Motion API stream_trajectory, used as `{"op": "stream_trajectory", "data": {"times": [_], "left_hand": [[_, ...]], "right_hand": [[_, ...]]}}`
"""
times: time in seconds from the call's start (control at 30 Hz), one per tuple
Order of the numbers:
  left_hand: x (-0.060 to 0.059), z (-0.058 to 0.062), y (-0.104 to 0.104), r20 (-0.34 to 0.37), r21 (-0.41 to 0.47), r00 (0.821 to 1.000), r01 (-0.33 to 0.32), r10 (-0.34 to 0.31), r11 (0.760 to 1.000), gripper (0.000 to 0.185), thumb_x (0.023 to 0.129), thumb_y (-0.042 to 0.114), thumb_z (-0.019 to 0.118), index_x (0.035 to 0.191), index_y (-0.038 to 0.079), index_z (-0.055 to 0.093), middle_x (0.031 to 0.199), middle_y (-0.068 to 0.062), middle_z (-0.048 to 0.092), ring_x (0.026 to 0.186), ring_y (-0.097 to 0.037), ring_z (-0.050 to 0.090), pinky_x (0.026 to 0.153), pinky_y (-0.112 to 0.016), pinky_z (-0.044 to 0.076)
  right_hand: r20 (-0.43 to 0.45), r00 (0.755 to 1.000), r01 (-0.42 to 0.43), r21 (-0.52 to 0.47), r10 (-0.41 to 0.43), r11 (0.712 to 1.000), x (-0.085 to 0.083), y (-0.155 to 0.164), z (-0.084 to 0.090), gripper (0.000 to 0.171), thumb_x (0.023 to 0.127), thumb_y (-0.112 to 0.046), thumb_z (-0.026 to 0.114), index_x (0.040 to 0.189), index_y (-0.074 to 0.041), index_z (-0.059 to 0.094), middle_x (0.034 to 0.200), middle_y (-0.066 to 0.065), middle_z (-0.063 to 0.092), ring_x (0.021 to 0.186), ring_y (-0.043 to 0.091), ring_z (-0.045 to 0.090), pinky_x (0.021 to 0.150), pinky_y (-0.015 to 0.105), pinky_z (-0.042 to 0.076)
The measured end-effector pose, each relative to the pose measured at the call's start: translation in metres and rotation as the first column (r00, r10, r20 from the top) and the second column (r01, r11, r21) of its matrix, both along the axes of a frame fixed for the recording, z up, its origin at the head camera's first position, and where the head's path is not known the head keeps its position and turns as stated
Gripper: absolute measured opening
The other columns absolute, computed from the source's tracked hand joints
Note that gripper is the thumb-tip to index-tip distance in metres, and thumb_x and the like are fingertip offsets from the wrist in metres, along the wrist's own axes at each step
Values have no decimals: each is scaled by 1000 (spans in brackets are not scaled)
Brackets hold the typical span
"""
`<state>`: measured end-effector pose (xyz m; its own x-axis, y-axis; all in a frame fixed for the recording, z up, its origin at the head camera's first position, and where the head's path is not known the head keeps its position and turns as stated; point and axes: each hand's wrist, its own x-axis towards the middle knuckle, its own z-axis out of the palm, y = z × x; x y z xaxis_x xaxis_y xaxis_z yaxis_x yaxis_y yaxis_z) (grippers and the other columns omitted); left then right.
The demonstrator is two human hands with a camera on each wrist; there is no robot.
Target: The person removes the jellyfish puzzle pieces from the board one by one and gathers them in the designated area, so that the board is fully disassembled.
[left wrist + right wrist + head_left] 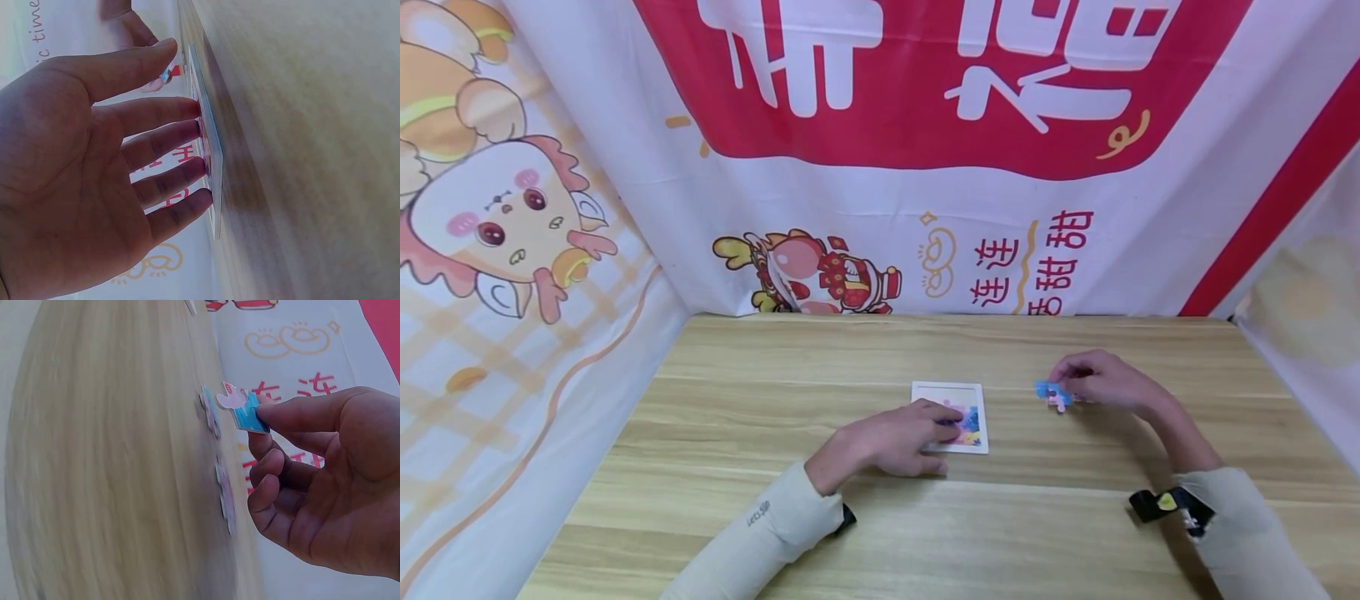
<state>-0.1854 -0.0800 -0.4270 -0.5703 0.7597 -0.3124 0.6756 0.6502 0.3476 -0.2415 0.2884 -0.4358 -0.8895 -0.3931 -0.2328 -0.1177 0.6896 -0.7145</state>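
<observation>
A white-framed jigsaw puzzle board (983, 429) lies on the table, with pink, blue and yellow pieces showing in its lower right part. My left hand (895, 437) reaches over it, its nearly straight fingertips resting on the board and covering some of the picture. In the right wrist view, my right hand (319, 469) pinches a blue and pink puzzle piece (244, 411) between thumb and index finger, above the table. Beneath that hand lie two loose spots of pieces, one blue and pink piece (210, 412) and a pinkish piece (225, 497).
The wood-grain table (850, 533) ends at a printed white and red cloth (880, 192) hanging behind it. Another printed cloth (550, 375) hangs on the left. A dark strap with a camera (1172, 505) sits at the right sleeve.
</observation>
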Motion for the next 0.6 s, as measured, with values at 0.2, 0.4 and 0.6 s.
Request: {"op": "stream_trajectory", "data": {"times": [0.2,0.4,0.6], "left_hand": [[0,-1,0,0,-1,1000,0,0,1000,62,107,41,65,162,17,49,177,6,31,165,-21,27,135,-42,29],[0,-1,1,-4,-5,1000,2,-2,1000,62,107,41,65,162,17,49,177,5,31,165,-21,27,135,-41,29],[1,1,2,-4,-4,1000,-4,4,1000,62,107,41,65,162,17,50,177,5,32,165,-20,27,135,-40,30]], "right_hand": [[-26,1000,9,17,-9,1000,1,15,3,22,106,-13,61,121,-3,75,111,11,71,98,20,57,81,29,51],[-21,999,28,35,-27,999,2,32,1,23,108,-14,60,122,-4,75,117,11,72,105,22,57,87,28,51],[-36,999,32,62,-30,998,0,47,-6,23,108,-13,59,122,-4,75,119,11,73,105,22,57,86,26,50]]}}
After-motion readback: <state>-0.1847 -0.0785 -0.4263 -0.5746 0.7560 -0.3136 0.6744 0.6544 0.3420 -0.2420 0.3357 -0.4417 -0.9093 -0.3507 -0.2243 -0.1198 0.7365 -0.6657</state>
